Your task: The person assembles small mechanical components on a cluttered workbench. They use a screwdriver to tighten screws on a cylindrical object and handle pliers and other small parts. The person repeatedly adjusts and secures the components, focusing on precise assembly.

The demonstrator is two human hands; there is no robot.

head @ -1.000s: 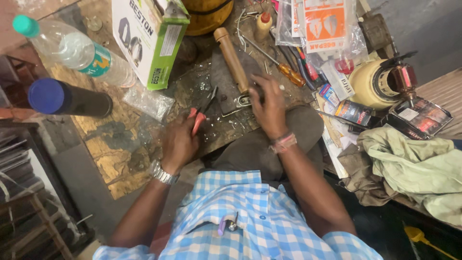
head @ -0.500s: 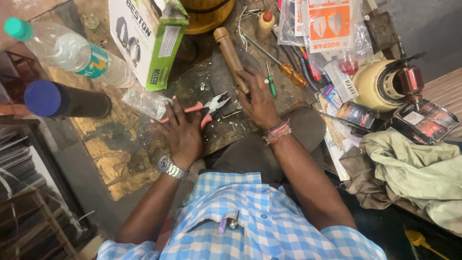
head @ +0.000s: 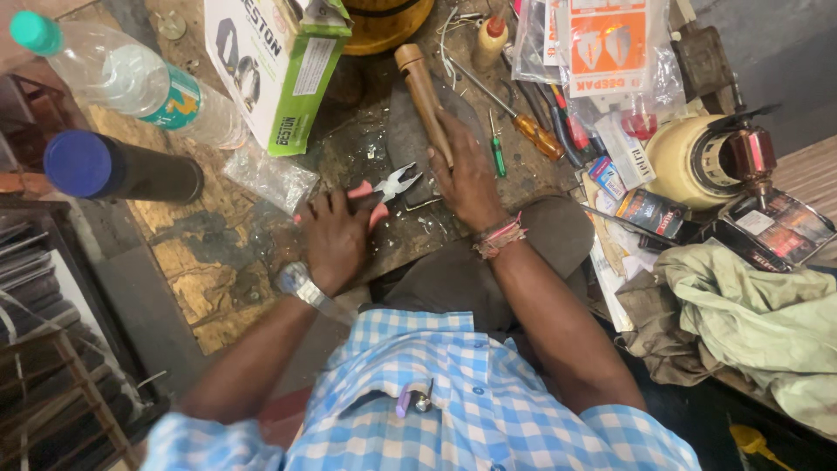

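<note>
1. Pliers (head: 384, 194) with red-pink handles sit in my left hand (head: 336, 237), my fingers wrapped around the grips; the metal nose stands slightly parted and points toward my right hand (head: 466, 174).
2. My right hand lies palm down on the worktop (head: 209, 253), fingers closed over the lower end of a wooden handle (head: 423, 92) that runs up and away from me. Whether I grip it tightly or only press on it, I cannot tell.
3. The plier nose sits just beside my right thumb, over the dark, scuffed middle of the worktop.
4. On my left wrist is a metal watch (head: 301, 286); on my right wrist are thread bands (head: 501, 237).
5. Beyond my left hand lie a crumpled clear plastic bag (head: 270, 174), a white and green carton (head: 279, 65), a clear bottle with a green cap (head: 122, 78) and a dark cylinder with a blue cap (head: 122, 167).
6. Beside my right hand lie a small green screwdriver (head: 497, 153) and an orange-handled screwdriver (head: 523, 126).
7. Farther right sit a motor armature with copper end (head: 711, 157) and a pale green cloth (head: 758, 323).
</note>
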